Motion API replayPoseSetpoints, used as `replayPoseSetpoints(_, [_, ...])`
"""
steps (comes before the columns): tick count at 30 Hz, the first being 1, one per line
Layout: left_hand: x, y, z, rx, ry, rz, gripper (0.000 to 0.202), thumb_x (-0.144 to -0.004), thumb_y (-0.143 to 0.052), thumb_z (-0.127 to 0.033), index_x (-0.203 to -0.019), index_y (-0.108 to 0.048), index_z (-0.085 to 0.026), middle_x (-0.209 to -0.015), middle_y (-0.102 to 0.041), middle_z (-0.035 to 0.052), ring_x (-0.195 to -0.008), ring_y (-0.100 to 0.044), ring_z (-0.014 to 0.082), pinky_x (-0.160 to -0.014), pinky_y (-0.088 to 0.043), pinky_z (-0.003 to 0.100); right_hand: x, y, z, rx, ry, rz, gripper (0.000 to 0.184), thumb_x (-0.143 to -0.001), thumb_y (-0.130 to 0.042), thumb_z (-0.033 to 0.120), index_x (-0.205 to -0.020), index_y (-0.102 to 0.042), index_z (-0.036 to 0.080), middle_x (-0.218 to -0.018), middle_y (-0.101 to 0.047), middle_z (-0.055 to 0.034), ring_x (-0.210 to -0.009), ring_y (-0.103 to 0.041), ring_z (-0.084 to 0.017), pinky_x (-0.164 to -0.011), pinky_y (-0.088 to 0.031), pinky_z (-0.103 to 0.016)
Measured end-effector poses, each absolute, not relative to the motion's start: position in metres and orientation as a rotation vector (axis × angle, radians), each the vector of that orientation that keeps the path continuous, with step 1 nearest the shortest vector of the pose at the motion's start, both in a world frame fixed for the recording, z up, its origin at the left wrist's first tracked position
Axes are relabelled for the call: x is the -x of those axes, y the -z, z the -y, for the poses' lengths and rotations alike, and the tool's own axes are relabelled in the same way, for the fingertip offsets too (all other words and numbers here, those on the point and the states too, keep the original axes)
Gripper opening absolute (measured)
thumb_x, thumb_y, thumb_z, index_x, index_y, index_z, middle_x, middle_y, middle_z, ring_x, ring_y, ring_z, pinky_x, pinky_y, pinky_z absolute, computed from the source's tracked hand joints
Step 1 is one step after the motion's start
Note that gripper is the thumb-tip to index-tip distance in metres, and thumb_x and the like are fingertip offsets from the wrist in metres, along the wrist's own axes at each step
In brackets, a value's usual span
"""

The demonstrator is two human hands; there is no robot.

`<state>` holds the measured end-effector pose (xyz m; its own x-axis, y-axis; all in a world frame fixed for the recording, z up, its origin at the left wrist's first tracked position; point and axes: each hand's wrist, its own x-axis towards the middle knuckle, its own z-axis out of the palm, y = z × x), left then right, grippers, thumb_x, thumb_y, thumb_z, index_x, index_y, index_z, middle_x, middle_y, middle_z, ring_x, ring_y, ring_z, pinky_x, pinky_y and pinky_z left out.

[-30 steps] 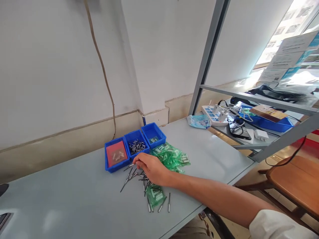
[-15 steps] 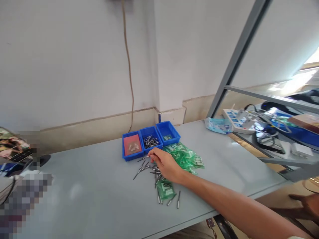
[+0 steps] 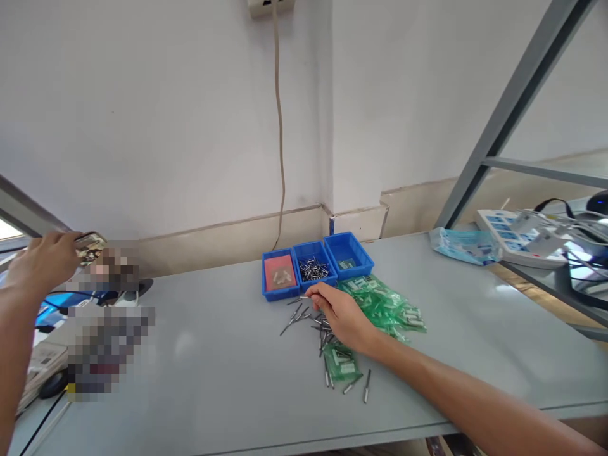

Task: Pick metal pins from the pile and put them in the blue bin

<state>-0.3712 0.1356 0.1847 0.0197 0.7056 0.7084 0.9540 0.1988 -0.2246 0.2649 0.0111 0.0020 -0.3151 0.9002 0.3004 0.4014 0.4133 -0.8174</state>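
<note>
My right hand (image 3: 344, 316) is closed in a pinch at the front of the blue trays. Its fingertips are on one end of a thin metal rod (image 3: 297, 300). Under and around the hand lie several more loose metal rods (image 3: 294, 318), partly hidden by it. A small green plastic bag (image 3: 342, 363) with parts inside lies in front. Larger green bags (image 3: 380, 301) lie right of the hand. At the far left my left hand (image 3: 45, 259) is raised, closed on what looks like a phone (image 3: 90, 247) with a patterned face.
Three blue trays stand along the wall: one with a pink sheet and a small clear bag (image 3: 279, 272), one with short metal pins (image 3: 314, 268), one with a small packet (image 3: 349, 253). A blue plastic packet (image 3: 465, 246) and a power strip (image 3: 513, 234) lie right. Blurred-out items fill the left.
The view has swung left, so the trays sit further right in it. My left hand has come into sight with the phone. My right hand keeps its pinch by the trays.
</note>
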Motion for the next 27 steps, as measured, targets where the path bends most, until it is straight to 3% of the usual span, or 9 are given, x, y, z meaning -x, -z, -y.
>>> replayPoseSetpoints(5, [0.378,-0.194,-0.136,1.523,0.154,2.071,0.047,-0.094,-0.06,-0.04,-0.128,-0.072,-0.011,-0.091,-0.073,0.0058,-0.087,-0.068,0.021,-0.083,-0.057,0.06,-0.266,0.0,-0.011,1.12,-0.796,1.915,0.033,-0.109,-0.036,0.032,-0.126,-0.064,0.028,-0.09,-0.068,-0.0035,-0.08,-0.064,-0.021,-0.075,-0.05,-0.035])
replayPoseSetpoints(8, [0.369,-0.197,-0.128,1.587,0.103,1.932,0.042,-0.099,-0.056,-0.039,-0.122,-0.074,-0.009,-0.093,-0.074,0.0013,-0.082,-0.068,0.0148,-0.086,-0.058,0.048,-0.265,0.003,-0.012,1.131,-0.792,1.916,0.032,-0.108,-0.038,0.033,-0.127,-0.063,0.028,-0.094,-0.07,-0.0044,-0.084,-0.066,-0.022,-0.078,-0.052,-0.036])
replayPoseSetpoints(11, [0.36,-0.2,-0.121,1.602,0.1,1.822,0.045,-0.097,-0.062,-0.044,-0.11,-0.077,-0.004,-0.082,-0.073,-0.0025,-0.068,-0.064,0.0086,-0.079,-0.058,0.034,-0.265,0.006,-0.013,1.129,-0.799,1.932,0.032,-0.108,-0.037,0.035,-0.125,-0.064,0.028,-0.095,-0.071,-0.0046,-0.085,-0.066,-0.023,-0.077,-0.052,-0.037])
replayPoseSetpoints(14, [0.355,-0.202,-0.116,1.598,0.076,1.764,0.035,-0.099,-0.063,-0.034,-0.108,-0.076,-0.003,-0.082,-0.075,-0.0042,-0.062,-0.063,0.0057,-0.074,-0.054,0.021,-0.265,0.005,-0.013,1.148,-0.802,1.946,0.033,-0.109,-0.036,0.037,-0.124,-0.063,0.028,-0.092,-0.069,-0.0046,-0.083,-0.066,-0.023,-0.076,-0.052,-0.037])
replayPoseSetpoints(19, [0.363,-0.206,-0.121,1.685,0.112,1.71,0.039,-0.104,-0.061,-0.034,-0.1,-0.075,0.002,-0.079,-0.075,-0.0052,-0.059,-0.06,0.004,-0.074,-0.049,0.016,-0.265,0.002,-0.011,1.169,-0.793,1.951,0.034,-0.109,-0.034,0.035,-0.126,-0.063,0.027,-0.093,-0.068,-0.0048,-0.082,-0.064,-0.023,-0.076,-0.053,-0.037])
replayPoseSetpoints(22, [0.37,-0.206,-0.131,1.666,0.164,1.739,0.05,-0.104,-0.057,-0.046,-0.099,-0.077,0.0,-0.074,-0.071,-0.0064,-0.062,-0.06,0.0051,-0.082,-0.052,0.024,-0.265,0.002,-0.011,1.132,-0.782,1.95,0.034,-0.108,-0.035,0.03,-0.128,-0.063,0.027,-0.097,-0.068,-0.0056,-0.085,-0.064,-0.022,-0.078,-0.053,-0.037])
replayPoseSetpoints(24, [0.372,-0.203,-0.133,1.592,0.121,1.919,0.059,-0.102,-0.054,-0.056,-0.106,-0.078,-0.002,-0.078,-0.071,-0.0006,-0.077,-0.067,0.0146,-0.087,-0.056,0.042,-0.266,0.004,-0.012,1.094,-0.759,1.958,0.036,-0.107,-0.035,0.025,-0.129,-0.063,0.027,-0.099,-0.067,-0.0061,-0.088,-0.064,-0.022,-0.079,-0.054,-0.037])
replayPoseSetpoints(26, [0.373,-0.198,-0.13,1.609,0.018,1.99,0.059,-0.106,-0.044,-0.053,-0.13,-0.071,-0.006,-0.109,-0.074,0.0136,-0.106,-0.068,0.03,-0.093,-0.053,0.055,-0.266,0.005,-0.013,1.065,-0.731,1.976,0.038,-0.106,-0.034,0.02,-0.128,-0.063,0.027,-0.1,-0.065,-0.0065,-0.09,-0.064,-0.022,-0.08,-0.054,-0.037])
replayPoseSetpoints(27, [0.373,-0.196,-0.127,1.637,-0.033,1.99,0.057,-0.108,-0.038,-0.047,-0.144,-0.061,-0.01,-0.13,-0.067,0.0209,-0.12,-0.062,0.0362,-0.099,-0.051,0.058,-0.266,0.005,-0.013,1.06,-0.721,1.981,0.037,-0.105,-0.033,0.019,-0.125,-0.064,0.026,-0.1,-0.065,-0.0065,-0.091,-0.064,-0.022,-0.081,-0.053,-0.037])
